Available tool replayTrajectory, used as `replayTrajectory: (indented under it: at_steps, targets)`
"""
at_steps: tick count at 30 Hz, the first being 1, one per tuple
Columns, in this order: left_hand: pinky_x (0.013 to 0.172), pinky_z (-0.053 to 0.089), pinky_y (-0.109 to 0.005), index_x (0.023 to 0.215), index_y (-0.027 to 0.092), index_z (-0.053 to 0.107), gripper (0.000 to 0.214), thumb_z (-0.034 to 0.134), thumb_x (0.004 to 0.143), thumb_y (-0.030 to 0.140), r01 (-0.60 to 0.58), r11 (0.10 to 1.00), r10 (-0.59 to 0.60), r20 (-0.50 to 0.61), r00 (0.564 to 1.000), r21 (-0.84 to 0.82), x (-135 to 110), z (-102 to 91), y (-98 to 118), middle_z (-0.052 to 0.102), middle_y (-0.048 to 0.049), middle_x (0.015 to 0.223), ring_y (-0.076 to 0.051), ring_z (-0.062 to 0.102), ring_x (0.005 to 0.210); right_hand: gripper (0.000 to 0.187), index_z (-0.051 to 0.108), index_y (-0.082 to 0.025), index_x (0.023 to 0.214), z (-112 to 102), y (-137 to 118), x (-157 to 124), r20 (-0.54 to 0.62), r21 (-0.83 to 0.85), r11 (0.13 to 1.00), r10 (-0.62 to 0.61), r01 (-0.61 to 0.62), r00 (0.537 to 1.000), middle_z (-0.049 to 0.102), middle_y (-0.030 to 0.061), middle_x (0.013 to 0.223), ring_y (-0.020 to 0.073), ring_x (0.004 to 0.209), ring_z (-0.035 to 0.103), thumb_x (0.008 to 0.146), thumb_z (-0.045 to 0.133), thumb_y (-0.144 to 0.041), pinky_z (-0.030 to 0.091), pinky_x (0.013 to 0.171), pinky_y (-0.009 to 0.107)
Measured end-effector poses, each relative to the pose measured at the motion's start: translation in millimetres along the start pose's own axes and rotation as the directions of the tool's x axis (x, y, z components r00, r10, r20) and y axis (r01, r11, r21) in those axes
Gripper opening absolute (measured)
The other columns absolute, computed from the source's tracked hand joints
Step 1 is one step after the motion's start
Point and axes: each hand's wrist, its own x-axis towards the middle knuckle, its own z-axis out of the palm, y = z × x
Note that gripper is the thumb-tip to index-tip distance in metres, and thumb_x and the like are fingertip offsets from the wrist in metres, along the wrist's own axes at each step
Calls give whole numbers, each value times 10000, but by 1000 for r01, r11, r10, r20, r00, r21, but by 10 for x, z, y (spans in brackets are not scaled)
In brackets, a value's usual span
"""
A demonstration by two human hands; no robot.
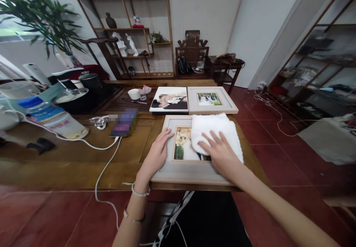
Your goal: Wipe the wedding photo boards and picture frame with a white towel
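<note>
A picture frame (164, 175) with a pale wide border lies flat at the table's front edge, a photo (181, 143) in its middle. My left hand (159, 152) rests along the frame's left side with its fingers stretched out. On the frame's right half is a white fluffy cloth (213, 126), which hides part of the photo and hangs past the right border. My right hand (222, 152) lies on this cloth, fingers spread and pressed flat against it.
Behind are another framed photo (230, 104) and a stack topped by a portrait print (170, 99). To the left lie a phone (124, 124) with a white cable (97, 182), a plastic bottle (55, 119), a small white cup (134, 94) and a pot (71, 100).
</note>
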Motion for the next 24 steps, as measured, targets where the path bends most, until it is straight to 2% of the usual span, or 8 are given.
replayTrajectory:
  at_steps: [4, 7, 10, 13, 15, 18, 21, 24]
  targets:
    - [1112, 231, -426, 1197, 197, 515, 404, 315, 861, 95, -11, 1000, 11, 2, 1000, -1, -8, 12, -15, 424, -59, 1375, -184, 301, 1323, 686, 475, -291, 1223, -182, -391, -468, 49, 87, 995, -48, 44, 998, 404, 57, 1382, 344, 1260, 332, 602, 479, 0, 293, 1010, 535]
    - [1112, 226, -436, 1200, 206, 510, 407, 309, 865, 90, -12, 1000, 11, 22, 1000, 14, -10, -3, -15, 416, -56, 1380, -181, 280, 1333, 699, 476, -310, 1219, -270, -486, -576, 67, 159, 986, -67, 56, 995, 422, 30, 1371, 311, 1252, 364, 590, 464, -4, 329, 1005, 519]
    - [1114, 222, -427, 1183, 207, 521, 398, 303, 872, 91, -16, 1000, 15, 59, 998, 23, -4, -34, 3, 401, -54, 1389, -175, 254, 1343, 703, 457, -275, 1245, -228, -346, -430, 25, 200, 977, -75, 68, 997, 414, 30, 1378, 270, 1300, 297, 593, 433, -14, 274, 1051, 501]
    - [1112, 224, -426, 1158, 208, 537, 389, 293, 878, 94, -23, 1000, 22, 79, 997, 15, 6, -57, 20, 387, -52, 1398, -175, 241, 1348, 695, 444, -215, 1262, -104, -45, -125, -65, 166, 986, -3, 13, 998, 397, 73, 1387, 244, 1322, 254, 597, 419, -16, 233, 1078, 458]
    - [1110, 225, -428, 1151, 209, 541, 386, 291, 880, 96, -20, 1000, 19, 80, 997, 12, 11, -60, 23, 385, -53, 1400, -175, 238, 1349, 699, 422, -189, 1282, -28, 172, 105, -111, 115, 992, 57, -44, 992, 373, 105, 1399, 255, 1320, 254, 605, 421, -14, 220, 1078, 462]
    - [1108, 230, -425, 1145, 213, 545, 381, 300, 877, 96, -16, 1000, 15, 69, 997, 13, 12, -50, 16, 396, -53, 1393, -174, 247, 1346, 677, 440, -195, 1262, 43, 414, 392, -125, 39, 999, 43, -38, 991, 351, 103, 1413, 282, 1328, 223, 612, 429, -10, 181, 1073, 503]
    - [1107, 231, -430, 1144, 212, 545, 392, 302, 866, 81, -21, 1000, 20, 44, 999, 12, 5, -33, 0, 418, -52, 1376, -175, 265, 1339, 639, 472, -203, 1230, 76, 473, 498, -112, -13, 1000, -14, 13, 994, 364, 84, 1408, 295, 1332, 202, 625, 435, -3, 158, 1067, 524]
    - [1105, 234, -439, 1150, 209, 542, 401, 303, 859, 71, -26, 1000, 25, 28, 999, 9, -2, -18, -11, 434, -55, 1363, -178, 282, 1332, 620, 485, -208, 1222, 54, 332, 369, -65, -22, 999, -44, 43, 997, 381, 87, 1395, 307, 1315, 241, 643, 430, 10, 182, 1050, 537]
